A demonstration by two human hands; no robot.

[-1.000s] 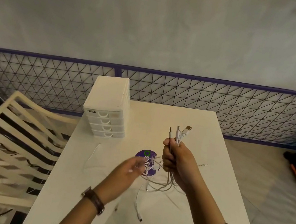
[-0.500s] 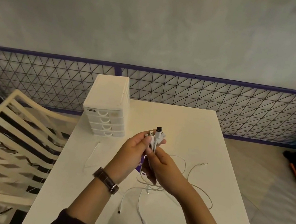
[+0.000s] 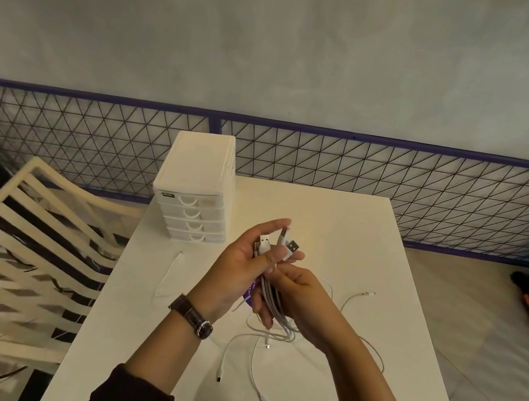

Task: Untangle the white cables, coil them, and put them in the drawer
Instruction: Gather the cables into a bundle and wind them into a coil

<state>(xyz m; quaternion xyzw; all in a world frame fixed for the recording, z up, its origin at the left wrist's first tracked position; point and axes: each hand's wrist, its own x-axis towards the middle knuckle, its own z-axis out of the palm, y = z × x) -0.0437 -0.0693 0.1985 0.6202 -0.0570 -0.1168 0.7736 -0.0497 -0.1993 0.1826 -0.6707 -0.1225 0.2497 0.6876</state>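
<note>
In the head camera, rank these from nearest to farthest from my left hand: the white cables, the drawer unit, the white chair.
1. white cables: plug ends pinched in the left hand itself.
2. drawer unit: just beyond the hand, on the table, to its left.
3. white chair: off the table, far left.

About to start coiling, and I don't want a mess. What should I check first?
1. All plugs in the left hand: ok.
2. Grip of the right hand on the cables: ok.
3. Tangles gone: not ok, loops cross on the table.
4. Nothing left out: not ok, a stray cable lies apart, left of the hands.
5. One of the drawers open: not ok, all four shut.
</note>
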